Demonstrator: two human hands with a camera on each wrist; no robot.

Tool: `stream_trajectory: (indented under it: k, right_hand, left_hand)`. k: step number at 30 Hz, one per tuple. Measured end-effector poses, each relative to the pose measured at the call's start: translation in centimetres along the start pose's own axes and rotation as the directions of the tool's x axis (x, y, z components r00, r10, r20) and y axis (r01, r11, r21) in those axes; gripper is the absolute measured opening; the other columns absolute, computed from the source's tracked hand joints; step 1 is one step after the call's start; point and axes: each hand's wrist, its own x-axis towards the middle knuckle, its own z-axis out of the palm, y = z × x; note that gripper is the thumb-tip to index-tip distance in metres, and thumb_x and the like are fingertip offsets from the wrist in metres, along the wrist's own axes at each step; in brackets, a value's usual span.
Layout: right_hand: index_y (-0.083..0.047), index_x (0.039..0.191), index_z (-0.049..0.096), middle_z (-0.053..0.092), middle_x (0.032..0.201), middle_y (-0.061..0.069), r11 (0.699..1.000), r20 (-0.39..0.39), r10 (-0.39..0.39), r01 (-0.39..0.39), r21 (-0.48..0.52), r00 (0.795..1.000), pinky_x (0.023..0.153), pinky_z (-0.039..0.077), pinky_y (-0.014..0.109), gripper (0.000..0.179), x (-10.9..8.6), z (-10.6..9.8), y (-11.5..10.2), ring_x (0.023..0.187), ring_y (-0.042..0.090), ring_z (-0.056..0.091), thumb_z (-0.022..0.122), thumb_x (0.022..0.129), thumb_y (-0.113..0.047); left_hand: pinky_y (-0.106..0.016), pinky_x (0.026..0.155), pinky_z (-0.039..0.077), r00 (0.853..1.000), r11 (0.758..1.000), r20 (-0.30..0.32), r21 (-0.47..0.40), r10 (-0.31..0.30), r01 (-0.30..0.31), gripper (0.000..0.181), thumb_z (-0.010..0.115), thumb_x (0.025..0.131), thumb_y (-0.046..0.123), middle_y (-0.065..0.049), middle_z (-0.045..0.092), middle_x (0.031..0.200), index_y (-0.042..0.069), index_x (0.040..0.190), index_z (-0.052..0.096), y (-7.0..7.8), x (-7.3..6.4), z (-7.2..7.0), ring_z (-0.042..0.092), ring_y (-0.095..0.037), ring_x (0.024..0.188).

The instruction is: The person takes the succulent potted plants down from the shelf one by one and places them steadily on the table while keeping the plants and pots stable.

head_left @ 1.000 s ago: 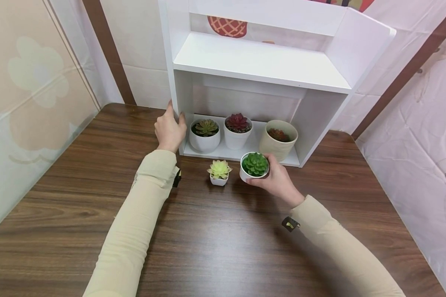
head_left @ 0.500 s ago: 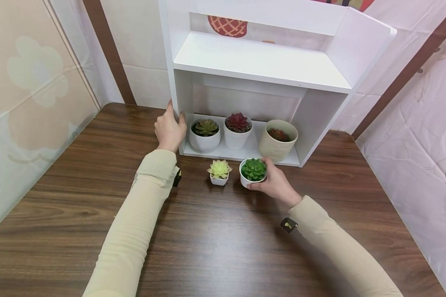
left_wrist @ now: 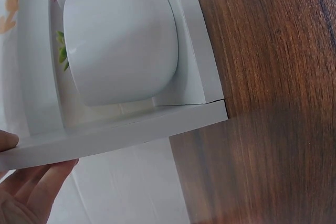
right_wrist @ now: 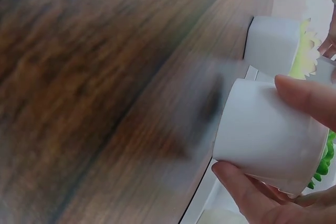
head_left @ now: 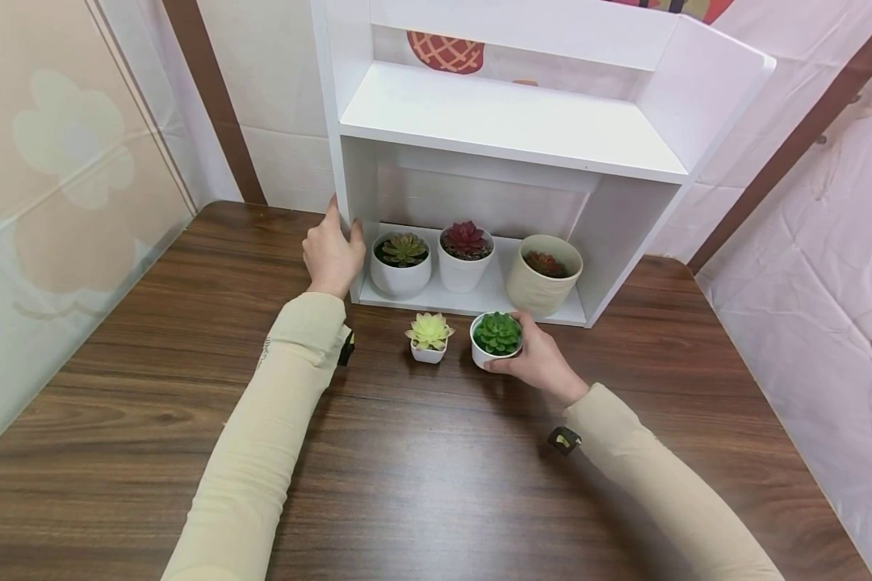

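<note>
My right hand [head_left: 545, 363] holds a round white pot with a green succulent [head_left: 497, 335], thumb on the near side and fingers round the other. In the right wrist view the white pot [right_wrist: 268, 135] is seen side-on between thumb and fingers. Just left of it on the table stands a small white pot with a pale yellow-green succulent [head_left: 429, 335]. My left hand [head_left: 333, 254] grips the left side panel of a white shelf [head_left: 509, 149]. The left wrist view has the thumb on one face of that panel [left_wrist: 121, 132] and the fingers on the other.
On the shelf's bottom board stand a white pot with a green-brown succulent [head_left: 401, 265], a white pot with a dark red succulent [head_left: 465, 257] and a cream pot with a reddish plant [head_left: 543, 274]. The shelf stands on a brown wooden table [head_left: 407, 484] before fabric walls.
The right hand has brought the green succulent's pot slightly down and toward me, then barely right, so its rim is more level. The left hand has stayed on the panel.
</note>
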Motion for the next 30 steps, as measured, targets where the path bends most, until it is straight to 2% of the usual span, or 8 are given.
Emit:
stream_trajectory:
  k: [10, 18, 22, 26, 30]
  right_hand:
    - [-0.002, 0.132, 0.041, 0.059, 0.124, 0.021, 1.000, 0.001, -0.001, 0.001, 0.025, 1.000, 0.098, 0.042, 0.047, 0.075, 0.1, 0.4, 0.6, 0.115, 0.035, 0.057, 0.083, 0.072, -0.017]
    - [-0.001, 0.129, 0.042, 0.061, 0.119, 0.022, 0.999, -0.020, -0.047, 0.047, 0.009, 0.999, 0.094, 0.044, 0.046, 0.073, -0.1, 0.4, 0.4, 0.110, 0.036, 0.058, 0.083, 0.071, -0.020]
    - [-0.001, 0.131, 0.042, 0.060, 0.121, 0.022, 0.999, -0.001, -0.026, 0.026, 0.022, 1.000, 0.096, 0.043, 0.046, 0.075, 0.0, 0.5, 0.4, 0.112, 0.035, 0.057, 0.083, 0.071, -0.019]
    - [-0.001, 0.138, 0.037, 0.057, 0.127, 0.022, 1.000, 0.046, 0.011, -0.011, 0.015, 0.999, 0.101, 0.040, 0.048, 0.081, 0.3, 0.2, 0.6, 0.118, 0.035, 0.054, 0.082, 0.072, -0.018]
    - [0.001, 0.144, 0.028, 0.053, 0.132, 0.024, 0.999, 0.064, -0.009, 0.012, -0.045, 0.998, 0.103, 0.038, 0.048, 0.094, 0.3, -0.7, -0.1, 0.121, 0.036, 0.052, 0.084, 0.071, -0.021]
  left_hand:
    - [-0.059, 0.083, 0.047, 1.000, 1.000, -0.001, -0.005, -0.003, 0.003, 0.049, 0.054, 0.095, 0.024, -0.025, 0.063, 0.120, 0.014, 0.142, 0.044, 0.0, 0.0, 0.0, 0.061, -0.048, 0.106]
    - [-0.059, 0.083, 0.047, 1.000, 1.000, 0.007, -0.002, -0.009, 0.009, 0.048, 0.053, 0.096, 0.026, -0.025, 0.063, 0.121, 0.015, 0.141, 0.044, 0.0, -0.1, -0.1, 0.060, -0.048, 0.107]
    - [-0.059, 0.083, 0.047, 1.000, 1.000, 0.009, 0.004, -0.012, 0.012, 0.048, 0.052, 0.096, 0.027, -0.025, 0.063, 0.120, 0.015, 0.142, 0.044, -0.1, 0.0, -0.2, 0.061, -0.049, 0.105]
    - [-0.059, 0.083, 0.047, 1.000, 1.000, 0.015, 0.005, -0.015, 0.015, 0.048, 0.052, 0.096, 0.026, -0.026, 0.062, 0.121, 0.015, 0.143, 0.043, -0.1, -0.1, -0.1, 0.060, -0.049, 0.106]
    - [-0.059, 0.084, 0.046, 1.000, 1.000, 0.013, 0.001, -0.014, 0.014, 0.049, 0.052, 0.096, 0.025, -0.026, 0.062, 0.121, 0.014, 0.143, 0.043, 0.0, -0.1, -0.2, 0.060, -0.049, 0.107]
